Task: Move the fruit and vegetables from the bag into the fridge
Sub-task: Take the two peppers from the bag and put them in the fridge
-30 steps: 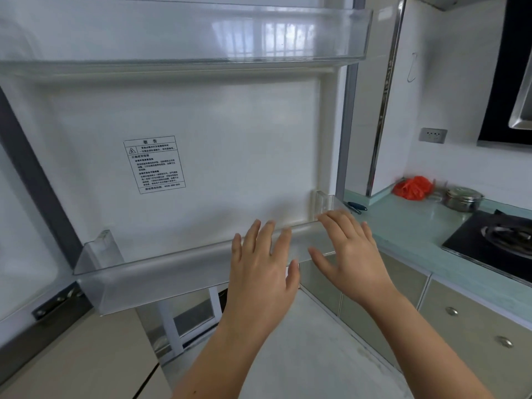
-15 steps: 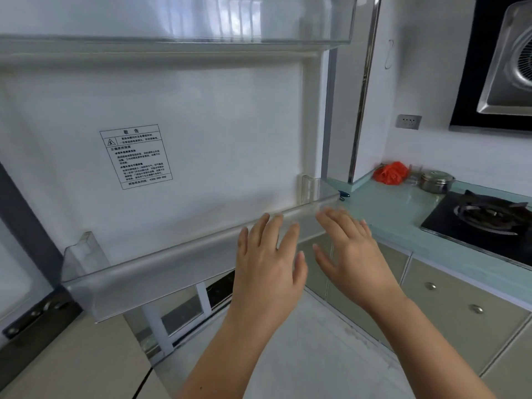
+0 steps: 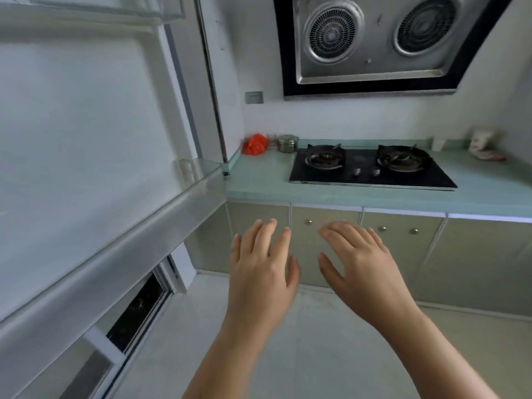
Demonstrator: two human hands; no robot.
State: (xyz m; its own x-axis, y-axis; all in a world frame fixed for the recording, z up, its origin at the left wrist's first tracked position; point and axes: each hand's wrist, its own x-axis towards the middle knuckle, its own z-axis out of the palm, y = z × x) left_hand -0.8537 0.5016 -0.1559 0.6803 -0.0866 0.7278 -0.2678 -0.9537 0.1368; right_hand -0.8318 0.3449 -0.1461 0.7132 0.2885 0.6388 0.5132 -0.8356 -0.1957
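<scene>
The left hand [image 3: 263, 272] and right hand [image 3: 357, 266] have fingers spread wide — holding nothing. The fridge door [image 3: 86, 139] is just left of the fingers; the red bag [image 3: 254, 144] sits far beyond them.

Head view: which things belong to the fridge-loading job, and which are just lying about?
Job: open fridge door; its clear door shelf; left hand and right hand, both empty; red bag on the counter, possibly the produce bag.
Lying about: metal tin; gas hob; range hood; pale packet at the counter's far end.
</scene>
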